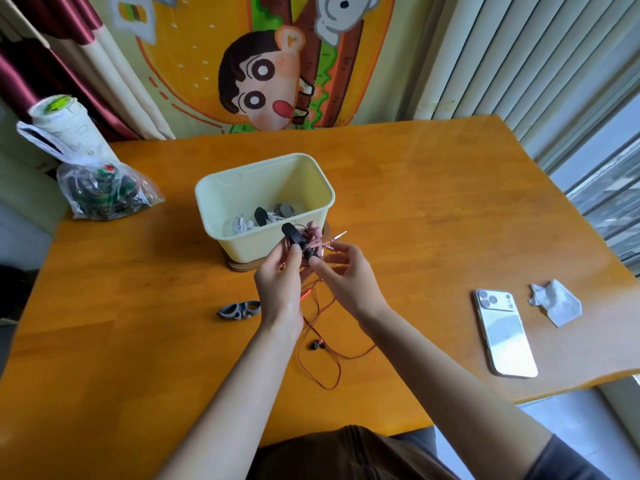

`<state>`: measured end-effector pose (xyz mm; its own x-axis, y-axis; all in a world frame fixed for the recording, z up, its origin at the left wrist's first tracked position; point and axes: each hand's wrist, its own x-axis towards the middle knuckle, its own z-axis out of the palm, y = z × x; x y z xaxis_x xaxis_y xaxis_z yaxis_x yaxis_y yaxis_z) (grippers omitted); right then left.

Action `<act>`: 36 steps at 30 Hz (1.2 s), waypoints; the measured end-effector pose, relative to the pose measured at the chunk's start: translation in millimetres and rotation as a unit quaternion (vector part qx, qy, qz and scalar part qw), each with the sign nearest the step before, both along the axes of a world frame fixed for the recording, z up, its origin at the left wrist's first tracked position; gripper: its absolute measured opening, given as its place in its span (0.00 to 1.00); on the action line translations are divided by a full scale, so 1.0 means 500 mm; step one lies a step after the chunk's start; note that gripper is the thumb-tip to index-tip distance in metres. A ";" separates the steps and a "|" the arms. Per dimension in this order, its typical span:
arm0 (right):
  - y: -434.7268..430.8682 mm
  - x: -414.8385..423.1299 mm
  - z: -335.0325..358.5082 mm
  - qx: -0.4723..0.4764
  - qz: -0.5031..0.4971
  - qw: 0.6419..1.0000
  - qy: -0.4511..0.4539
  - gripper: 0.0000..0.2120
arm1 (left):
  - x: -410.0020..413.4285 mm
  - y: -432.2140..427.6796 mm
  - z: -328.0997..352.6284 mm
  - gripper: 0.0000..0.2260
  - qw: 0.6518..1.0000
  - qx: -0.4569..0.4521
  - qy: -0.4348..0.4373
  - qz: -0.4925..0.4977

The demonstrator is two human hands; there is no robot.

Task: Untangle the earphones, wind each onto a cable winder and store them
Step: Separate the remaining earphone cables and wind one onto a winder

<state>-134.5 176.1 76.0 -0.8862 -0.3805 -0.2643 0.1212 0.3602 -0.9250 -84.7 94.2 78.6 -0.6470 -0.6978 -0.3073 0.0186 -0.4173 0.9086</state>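
My left hand (277, 282) pinches the black winder (292, 235); my right hand (343, 275) grips the cord (320, 244) just right of it; the winder slants up-left; loose earphones (317, 345) trail below both hands; the bin (221, 188) sits just beyond.

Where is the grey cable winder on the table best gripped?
Probably from above, pinching the grey cable winder across its narrow width at the middle: it lies flat and lengthwise left to right on the table, with bare wood around it.
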 end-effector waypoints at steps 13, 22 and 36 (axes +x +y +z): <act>-0.111 -0.163 0.025 0.018 0.059 0.994 0.091 0.22 | -0.088 -0.172 -0.022 0.12 0.937 -0.319 -0.118 -0.083; -0.243 -0.308 -0.047 0.174 0.099 0.972 0.121 0.23 | -0.069 -0.254 -0.083 0.06 0.736 -0.576 -0.308 -0.175; -0.214 -0.224 -0.098 0.119 0.156 0.917 0.348 0.07 | -0.005 -0.217 -0.142 0.09 0.697 -0.677 -0.146 -0.185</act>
<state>-246.6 69.3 27.0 -0.7290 -0.6498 0.2153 -0.6120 0.4777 -0.6303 -87.0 -14.6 7.4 -0.9073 -0.2784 0.3151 -0.1318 0.8999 0.4156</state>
